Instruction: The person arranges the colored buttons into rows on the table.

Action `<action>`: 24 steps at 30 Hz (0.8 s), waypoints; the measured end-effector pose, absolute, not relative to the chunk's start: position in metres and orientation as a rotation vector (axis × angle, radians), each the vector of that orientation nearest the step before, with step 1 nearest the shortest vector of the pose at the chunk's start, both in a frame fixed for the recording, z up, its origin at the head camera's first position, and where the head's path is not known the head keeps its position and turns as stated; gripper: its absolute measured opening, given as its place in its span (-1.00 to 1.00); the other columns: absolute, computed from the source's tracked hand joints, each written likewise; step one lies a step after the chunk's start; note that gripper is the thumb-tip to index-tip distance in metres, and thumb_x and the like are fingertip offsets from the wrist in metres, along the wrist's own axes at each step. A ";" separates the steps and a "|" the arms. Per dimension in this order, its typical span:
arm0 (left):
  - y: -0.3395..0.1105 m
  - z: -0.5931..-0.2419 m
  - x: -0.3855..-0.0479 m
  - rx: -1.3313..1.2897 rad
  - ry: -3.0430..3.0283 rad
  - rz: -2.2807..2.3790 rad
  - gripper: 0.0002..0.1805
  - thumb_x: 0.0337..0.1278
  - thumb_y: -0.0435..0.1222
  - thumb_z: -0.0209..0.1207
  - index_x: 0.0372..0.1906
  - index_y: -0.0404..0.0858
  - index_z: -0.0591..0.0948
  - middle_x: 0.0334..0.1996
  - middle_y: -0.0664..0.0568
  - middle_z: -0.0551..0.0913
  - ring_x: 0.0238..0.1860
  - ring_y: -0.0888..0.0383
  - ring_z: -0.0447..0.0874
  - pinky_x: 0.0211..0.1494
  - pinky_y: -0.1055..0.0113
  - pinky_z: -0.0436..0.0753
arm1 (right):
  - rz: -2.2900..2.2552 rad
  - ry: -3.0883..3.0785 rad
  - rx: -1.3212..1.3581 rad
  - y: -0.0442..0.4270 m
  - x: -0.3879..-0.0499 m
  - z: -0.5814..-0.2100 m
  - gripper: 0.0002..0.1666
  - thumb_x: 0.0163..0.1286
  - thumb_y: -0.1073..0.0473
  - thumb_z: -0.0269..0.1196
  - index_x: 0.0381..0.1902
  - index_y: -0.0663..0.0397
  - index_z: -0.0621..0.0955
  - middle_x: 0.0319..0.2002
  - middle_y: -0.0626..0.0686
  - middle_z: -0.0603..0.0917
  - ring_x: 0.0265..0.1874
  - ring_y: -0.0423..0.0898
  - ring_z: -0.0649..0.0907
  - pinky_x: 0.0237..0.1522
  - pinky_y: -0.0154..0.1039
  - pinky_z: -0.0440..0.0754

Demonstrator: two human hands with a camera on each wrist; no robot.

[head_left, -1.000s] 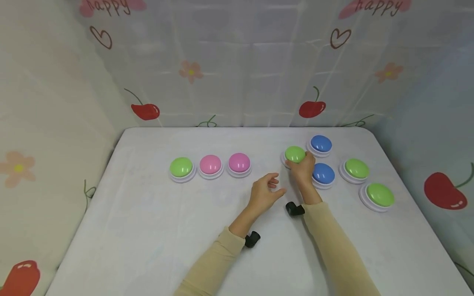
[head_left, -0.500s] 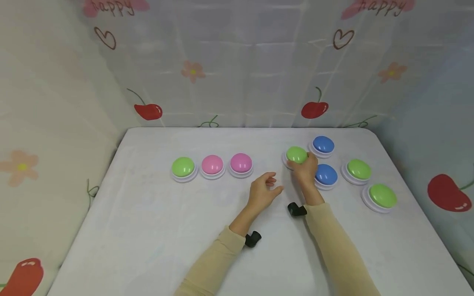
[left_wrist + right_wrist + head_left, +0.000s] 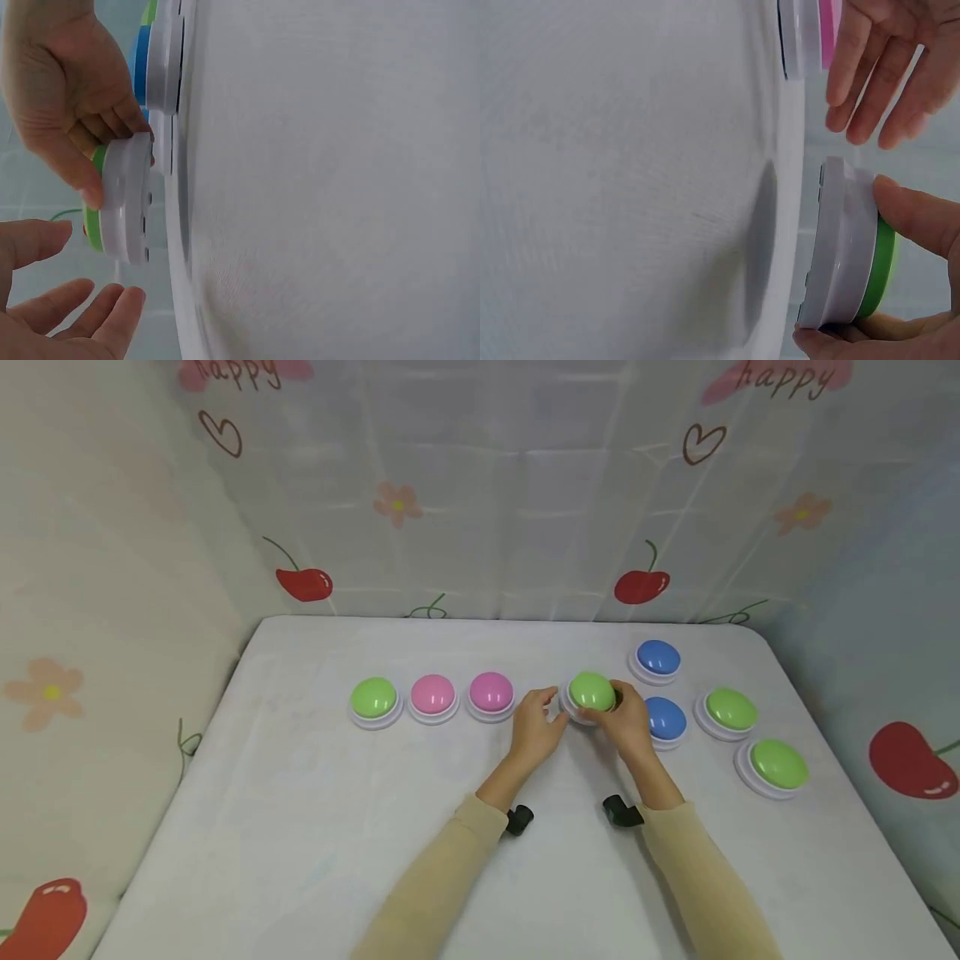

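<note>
Right hand [image 3: 628,720]: its thumb and fingers pinch the glossy green domed button with round white base [image 3: 592,691].
Held button: it is in the air above the white table [image 3: 337,843], between the two hands; the right wrist view shows a shadow under it.
Left hand [image 3: 536,733]: fingers are relaxed and parted, gripping nothing, near the held button but apart from it.
Right side: a rear blue domed button with white base [image 3: 658,657], a front blue button [image 3: 666,718], then two similar green buttons [image 3: 731,709] [image 3: 780,763] farther right.
Left side: one green button [image 3: 372,697] and two glossy pink domed buttons [image 3: 432,694] [image 3: 491,692] stand in a row.
</note>
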State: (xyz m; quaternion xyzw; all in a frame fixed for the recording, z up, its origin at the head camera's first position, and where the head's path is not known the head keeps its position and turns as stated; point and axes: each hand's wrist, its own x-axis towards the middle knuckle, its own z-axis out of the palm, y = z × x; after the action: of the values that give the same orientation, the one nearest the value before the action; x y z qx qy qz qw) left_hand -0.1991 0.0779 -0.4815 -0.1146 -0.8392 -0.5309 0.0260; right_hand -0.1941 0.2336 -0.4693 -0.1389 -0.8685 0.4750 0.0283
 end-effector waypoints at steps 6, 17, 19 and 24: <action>0.073 -0.480 -0.205 -0.357 -2.643 -1.665 -0.40 0.01 -0.36 0.37 0.23 -0.36 0.53 0.15 -0.20 0.61 0.18 -0.04 0.58 0.27 0.22 0.57 | 1.508 -2.711 -0.209 0.232 -0.187 -0.460 -0.08 0.10 0.32 0.45 0.36 0.42 0.27 0.34 0.41 0.37 0.37 0.27 0.36 0.42 0.11 0.31; 0.069 -0.483 -0.205 -0.230 -2.514 -1.767 -0.43 -0.08 -0.45 0.41 0.15 -0.40 0.58 0.13 -0.25 0.62 0.19 -0.07 0.59 0.27 0.23 0.57 | 1.590 -2.743 -0.034 0.226 -0.202 -0.463 -0.07 0.07 0.37 0.45 0.35 0.45 0.27 0.36 0.41 0.34 0.41 0.28 0.31 0.46 0.08 0.24; 0.070 -0.483 -0.204 -0.209 -2.519 -1.696 -0.51 -0.12 -0.48 0.40 0.05 -0.42 0.64 0.04 -0.27 0.67 0.12 -0.09 0.63 0.21 0.19 0.62 | 1.628 -2.745 -0.018 0.225 -0.205 -0.465 -0.07 0.06 0.39 0.45 0.35 0.45 0.27 0.35 0.42 0.35 0.41 0.27 0.31 0.47 0.07 0.23; 0.074 -0.486 -0.205 -0.156 -2.499 -1.613 -0.75 -0.17 -0.57 0.36 -0.24 -0.43 0.72 -0.46 -0.15 0.65 -0.39 0.09 0.56 -0.34 0.38 0.60 | 1.686 -2.747 0.001 0.225 -0.213 -0.472 -0.06 0.02 0.40 0.46 0.34 0.46 0.29 0.31 0.42 0.39 0.37 0.28 0.34 0.46 0.11 0.23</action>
State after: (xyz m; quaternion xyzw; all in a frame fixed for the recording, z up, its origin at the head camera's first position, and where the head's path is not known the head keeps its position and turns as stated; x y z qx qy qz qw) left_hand -0.2046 0.0744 -0.4862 -0.0523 -0.8362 -0.5399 0.0814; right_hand -0.2128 0.2249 -0.4721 0.0004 -0.8515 0.5227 -0.0408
